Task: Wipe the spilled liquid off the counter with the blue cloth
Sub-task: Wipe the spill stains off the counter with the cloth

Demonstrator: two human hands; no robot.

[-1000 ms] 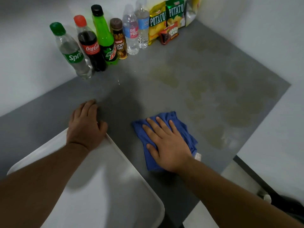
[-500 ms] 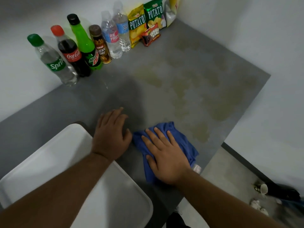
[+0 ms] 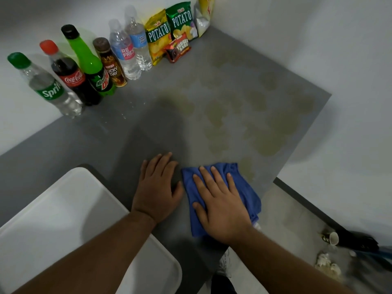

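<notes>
The blue cloth (image 3: 247, 188) lies crumpled near the front edge of the grey counter (image 3: 84, 141). My right hand (image 3: 220, 206) presses flat on top of it with fingers spread, covering most of it. My left hand (image 3: 157, 187) rests palm down on the bare counter just left of the cloth, holding nothing; its thumb almost touches the cloth's edge. The spilled liquid (image 3: 265, 143) shows as several pale yellowish patches spread over the counter beyond and to the right of the cloth, the nearest one (image 3: 247, 168) right at the cloth's far corner.
A white tray (image 3: 63, 219) sits at the front left under my left forearm. Several drink bottles (image 3: 89, 66) and snack bags (image 3: 167, 32) line the back wall. The counter ends at the right; below it, a paper cup (image 3: 333, 238) and litter lie on the floor.
My left hand has slid right, from the tray's corner to just beside the cloth. My right hand stays pressed on the cloth, which has barely shifted.
</notes>
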